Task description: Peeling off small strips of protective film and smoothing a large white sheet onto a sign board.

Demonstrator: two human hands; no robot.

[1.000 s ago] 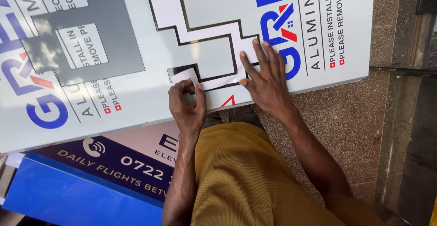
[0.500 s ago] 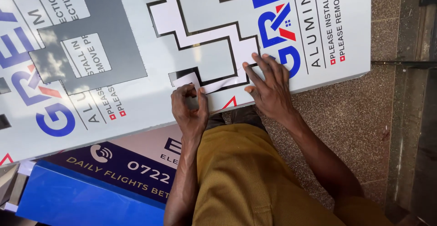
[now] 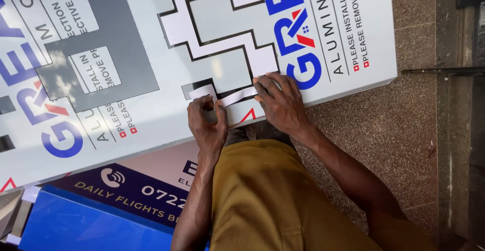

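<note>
Item: white film strip [image 3: 237,96], lying on the large white panel [image 3: 151,124] close to the panel's near edge. We pinch the strip's lifted end with our left hand [image 3: 207,122], fingers drawn narrow and curled around it. Our right hand [image 3: 280,102] lies flat on the panel at the strip's other end, fingers spread and pressing down, holding nothing.

Item: stepped white outline with black border [image 3: 217,29], farther up the panel from the strip and joined to it at the right hand.

Item: grey cut-out shape [image 3: 101,59], on the panel well left of the strip.

Edges: the panel's right edge lies near the right hand, with speckled stone floor [image 3: 404,130] beyond it. A blue board [image 3: 91,220] lies below the panel's near edge.
</note>
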